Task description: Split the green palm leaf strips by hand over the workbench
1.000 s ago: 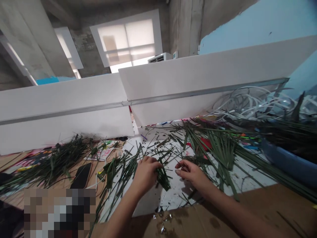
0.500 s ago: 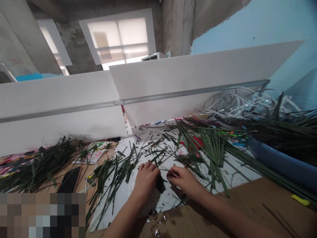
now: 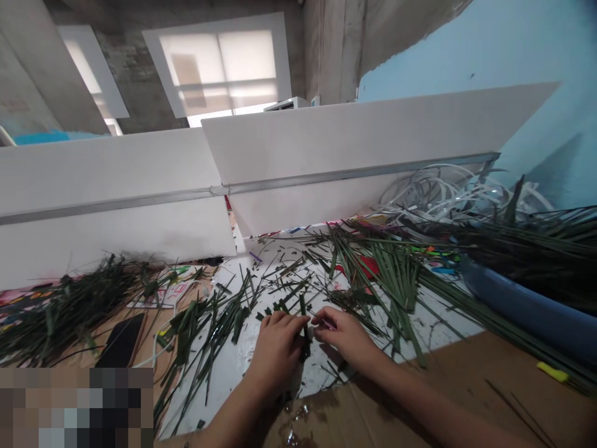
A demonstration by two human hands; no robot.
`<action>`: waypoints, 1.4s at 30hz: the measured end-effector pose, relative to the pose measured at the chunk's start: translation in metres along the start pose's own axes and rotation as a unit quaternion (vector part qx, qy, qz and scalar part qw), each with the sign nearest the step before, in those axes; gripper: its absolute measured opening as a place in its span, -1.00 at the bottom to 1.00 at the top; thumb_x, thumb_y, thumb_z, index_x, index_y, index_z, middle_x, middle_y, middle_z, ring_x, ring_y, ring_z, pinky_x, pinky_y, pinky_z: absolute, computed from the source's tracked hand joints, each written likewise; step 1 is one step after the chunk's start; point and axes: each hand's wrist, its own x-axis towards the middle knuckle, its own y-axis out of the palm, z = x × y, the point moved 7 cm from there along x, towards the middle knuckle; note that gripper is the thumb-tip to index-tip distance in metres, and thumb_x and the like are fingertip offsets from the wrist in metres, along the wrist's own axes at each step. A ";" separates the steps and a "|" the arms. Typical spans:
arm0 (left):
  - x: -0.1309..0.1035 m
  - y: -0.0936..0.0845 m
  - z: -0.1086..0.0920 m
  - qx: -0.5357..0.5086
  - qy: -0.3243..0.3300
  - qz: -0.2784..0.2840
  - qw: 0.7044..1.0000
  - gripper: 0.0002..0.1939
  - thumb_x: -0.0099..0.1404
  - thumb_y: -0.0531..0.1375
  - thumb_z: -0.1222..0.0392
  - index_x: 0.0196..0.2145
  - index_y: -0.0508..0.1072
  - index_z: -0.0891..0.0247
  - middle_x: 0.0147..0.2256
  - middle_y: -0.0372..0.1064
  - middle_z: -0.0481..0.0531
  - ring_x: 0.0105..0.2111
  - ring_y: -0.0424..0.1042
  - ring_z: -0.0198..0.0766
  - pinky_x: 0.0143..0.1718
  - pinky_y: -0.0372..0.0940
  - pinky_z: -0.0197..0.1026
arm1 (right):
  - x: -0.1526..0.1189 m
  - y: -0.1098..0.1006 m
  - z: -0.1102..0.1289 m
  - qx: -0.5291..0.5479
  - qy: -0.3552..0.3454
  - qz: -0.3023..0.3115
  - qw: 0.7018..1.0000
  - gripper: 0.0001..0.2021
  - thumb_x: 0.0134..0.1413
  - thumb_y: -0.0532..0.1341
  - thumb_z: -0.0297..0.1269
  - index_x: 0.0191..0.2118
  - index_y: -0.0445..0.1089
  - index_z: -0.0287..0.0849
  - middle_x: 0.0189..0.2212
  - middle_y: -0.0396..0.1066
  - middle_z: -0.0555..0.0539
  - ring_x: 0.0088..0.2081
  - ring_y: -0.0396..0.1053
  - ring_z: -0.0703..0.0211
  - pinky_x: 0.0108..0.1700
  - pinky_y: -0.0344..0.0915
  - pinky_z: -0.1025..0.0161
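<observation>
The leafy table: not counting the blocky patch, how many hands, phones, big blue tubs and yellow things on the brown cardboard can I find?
Hands: 2, the left hand and the right hand
Phones: 1, the dark phone
Big blue tubs: 1, the blue tub
Yellow things on the brown cardboard: 1, the yellow piece
Total: 5

From my end: surface (image 3: 224,367) is white in the middle, brown cardboard (image 3: 466,361) along the near edge, glossy clear patch (image 3: 293,430) on that. Cut leaf strips (image 3: 219,330) strewn over the white. To the left I've got a phone (image 3: 122,339), white cable (image 3: 156,358) just beside it, and a dark plant heap (image 3: 84,305). Right side: fanned green leaves (image 3: 396,274) over something red (image 3: 369,267), blue basin (image 3: 513,305), yellow piece (image 3: 553,371) on the cardboard. White strip tangle (image 3: 433,196) at the back right.
</observation>
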 end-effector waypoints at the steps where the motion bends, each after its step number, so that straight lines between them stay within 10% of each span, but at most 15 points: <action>1: 0.000 0.000 0.001 -0.021 -0.007 -0.005 1.000 -0.48 0.19 0.13 0.42 0.06 0.43 0.01 -0.07 0.49 -0.04 -0.01 0.28 -0.08 0.03 0.06 -0.03 | 0.000 0.000 -0.001 0.000 -0.005 0.002 1.000 -0.85 -0.13 0.20 -0.37 -0.33 0.41 -0.17 -0.47 0.39 0.02 -0.36 0.32 0.14 -0.32 0.16 0.28; 13: 0.003 0.007 -0.004 -0.133 -0.026 -0.002 0.991 -0.39 0.11 0.12 0.44 0.12 0.36 0.07 -0.02 0.49 -0.02 0.05 0.29 -0.07 0.08 0.03 -0.01 | 0.007 -0.014 -0.002 0.178 0.001 -0.093 0.980 -0.72 -0.31 0.33 -0.29 -0.43 0.22 -0.10 -0.49 0.31 0.06 -0.38 0.30 0.15 -0.27 0.22 0.22; 21: 0.000 0.012 -0.006 -0.139 -0.031 0.007 0.990 -0.40 0.08 0.13 0.46 0.11 0.29 0.16 -0.01 0.48 0.03 0.04 0.32 -0.07 0.07 0.08 -0.01 | 0.003 -0.004 0.000 0.234 0.045 -0.044 0.970 -0.75 -0.33 0.34 -0.32 -0.40 0.34 -0.16 -0.55 0.28 0.09 -0.46 0.23 0.22 -0.33 0.17 0.26; 32: 0.005 0.016 -0.009 -0.095 0.058 -0.006 0.994 -0.67 0.08 0.15 0.52 -0.29 0.52 0.16 -0.21 0.53 0.00 -0.16 0.42 -0.14 -0.08 0.26 -0.11 | 0.007 -0.053 0.003 0.285 0.040 -0.198 0.937 -0.70 -0.27 0.38 -0.19 -0.31 0.41 -0.14 -0.49 0.34 0.06 -0.49 0.20 0.25 -0.46 0.08 0.31; 42: -0.005 -0.038 0.000 -0.054 0.015 -0.224 0.973 -0.55 0.33 0.17 0.24 0.17 0.32 0.08 0.14 0.34 0.11 0.13 0.28 -0.05 0.13 0.17 0.06 | 0.003 -0.015 0.011 0.239 0.083 0.033 0.967 -0.79 -0.27 0.37 -0.25 -0.40 0.52 -0.20 -0.47 0.45 0.00 -0.41 0.33 0.21 -0.29 0.18 0.27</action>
